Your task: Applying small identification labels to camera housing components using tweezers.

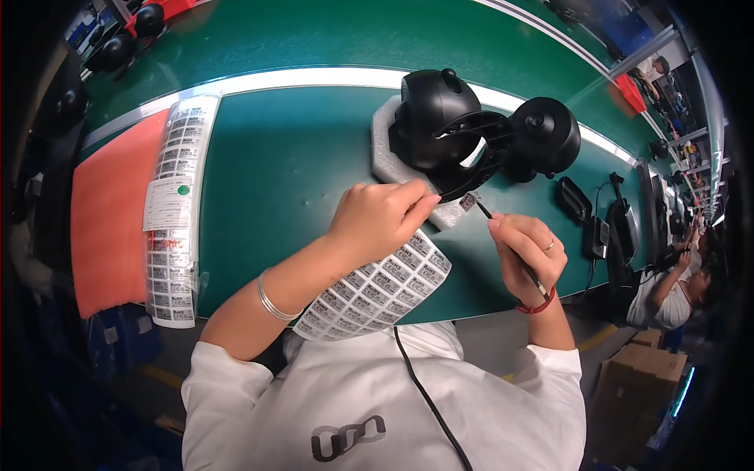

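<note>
Head view: right hand (525,250) pinches tweezers (510,247) holding a small label (468,201); left hand's (377,220) grip pinches it too.

A foam pad (390,153) lies on the table (298,157) beyond the person's hands, and a round device (440,118) sits on it. A second device (543,135) stands just to its right. A sheet of labels (375,292) lies at the table's near edge, under the left hand (378,218). The right hand (528,253) is to its right, holding tweezers (510,250) with a small label (468,201) at the tip, between the hands. Strips of labels (177,208) lie well to the left, overlapping a mat (106,228) beside them.
</note>
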